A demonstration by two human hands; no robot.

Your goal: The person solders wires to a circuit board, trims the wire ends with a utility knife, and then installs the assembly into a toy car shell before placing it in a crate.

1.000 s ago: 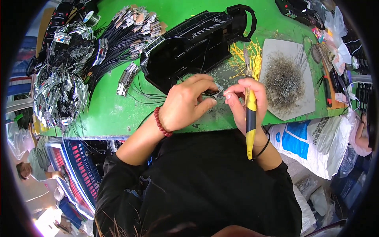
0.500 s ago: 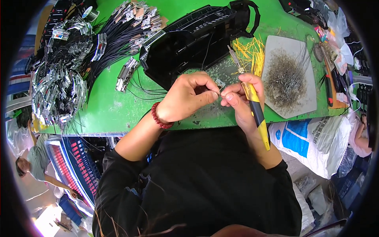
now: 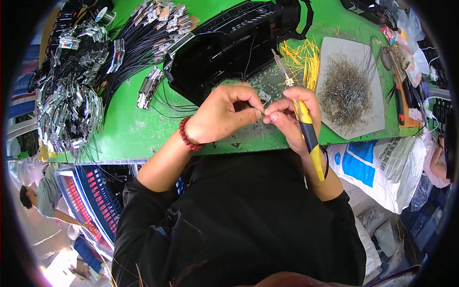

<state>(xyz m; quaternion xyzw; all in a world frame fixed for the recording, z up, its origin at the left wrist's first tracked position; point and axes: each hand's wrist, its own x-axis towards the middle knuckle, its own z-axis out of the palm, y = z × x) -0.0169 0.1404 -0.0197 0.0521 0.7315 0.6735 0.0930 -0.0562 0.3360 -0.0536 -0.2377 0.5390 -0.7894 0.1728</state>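
Note:
My left hand (image 3: 222, 115), with a red bead bracelet (image 3: 186, 136) at the wrist, pinches a thin dark wire end between thumb and forefinger. My right hand (image 3: 299, 107) is close beside it, and its fingertips nearly meet the left ones. A yellow-and-black soldering iron (image 3: 311, 136) rests in the right hand, its metal tip pointing away from me and its handle slanting down along the wrist. Whether the right fingertips also hold a wire is too small to tell. Just beyond my hands lies a long black plastic housing (image 3: 205, 69) with a cable inside.
Cut yellow wires (image 3: 311, 62) lie right of the housing, beside a grey board (image 3: 342, 126) covered with dark residue. Metal-ended black cables (image 3: 71, 115) are heaped at left, and a solder spool (image 3: 106, 16) stands behind. A white sack (image 3: 382, 172) sits below the table's right edge.
My fingertips have drawn slightly apart, and the right fingers have shifted a little. The whole scene has moved slightly up and left in the view. The soldering iron remains in my right hand.

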